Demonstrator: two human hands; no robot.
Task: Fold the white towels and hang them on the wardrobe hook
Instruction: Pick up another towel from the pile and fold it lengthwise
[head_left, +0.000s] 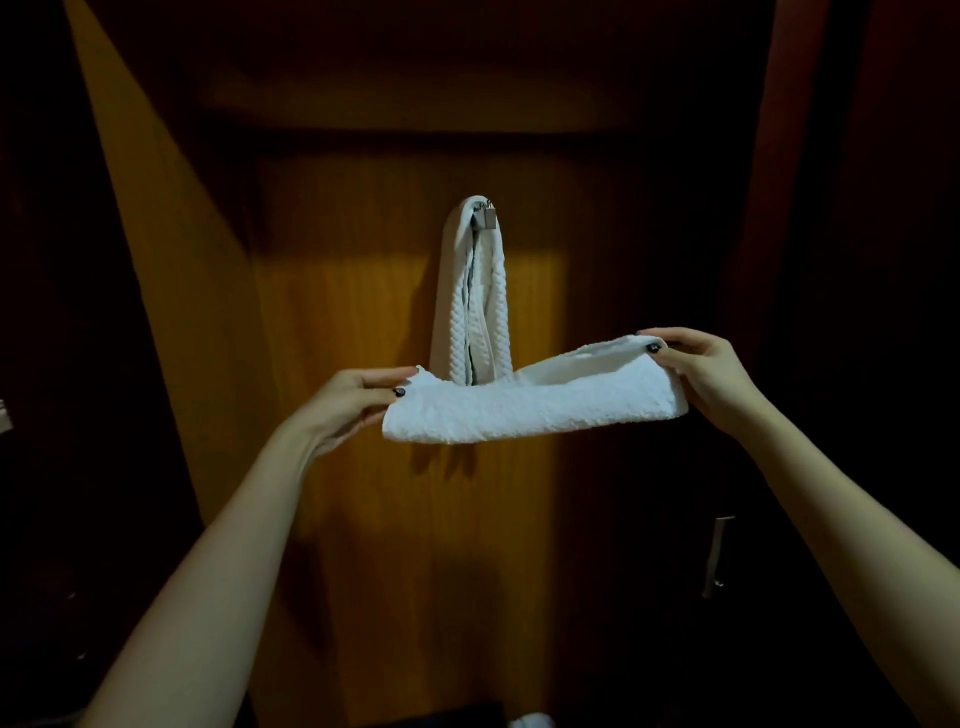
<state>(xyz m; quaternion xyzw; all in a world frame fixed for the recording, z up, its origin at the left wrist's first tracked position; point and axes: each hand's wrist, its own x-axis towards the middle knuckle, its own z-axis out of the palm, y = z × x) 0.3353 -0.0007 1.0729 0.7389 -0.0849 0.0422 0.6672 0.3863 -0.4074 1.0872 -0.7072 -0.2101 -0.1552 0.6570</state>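
White terry, the folded towel (535, 410) hangs stretched level in mid-air before the wooden wardrobe panel (363, 312), overlapping the lower end of a hanging towel (475, 296) draped on the metal hook (487, 215). Amber light falls on the wood; the room around is dark. Left hand (353, 405) and right hand (701, 374) reach forward, one at each end of the folded towel, each grip pinched tight on the cloth.

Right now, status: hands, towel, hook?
Left hand and right hand each grip an end of the folded towel, stretched between them. Hanging towel already occupies the hook.
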